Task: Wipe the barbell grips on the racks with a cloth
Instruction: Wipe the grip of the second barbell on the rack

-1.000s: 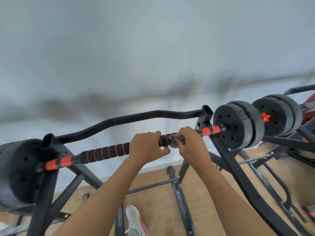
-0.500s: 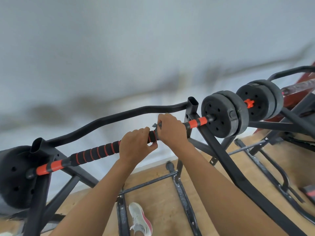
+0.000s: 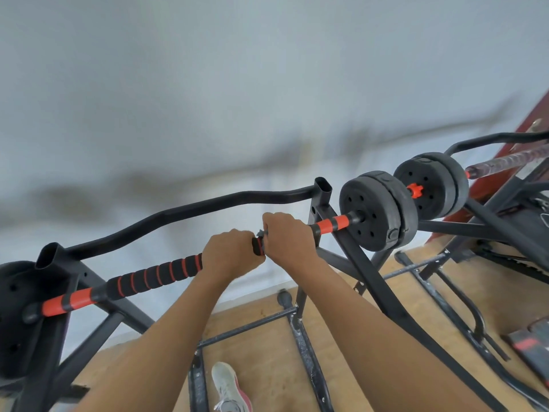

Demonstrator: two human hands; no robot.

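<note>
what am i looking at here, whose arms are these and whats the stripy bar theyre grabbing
There is no machine here. The one picture comes from a camera worn on a person's head, looking down, so the two bare arms are the wearer's own. The left hand is curled round the foam grip of a barbell, black with orange rings. The right hand is wrapped round the bar beside it, and a scrap of grey cloth peeks out at its edge, so it seems to hold the cloth against the bar. The bar rests on a black rack, with black weight plates at its right end. Below are a wooden floor and a shoe.
</note>
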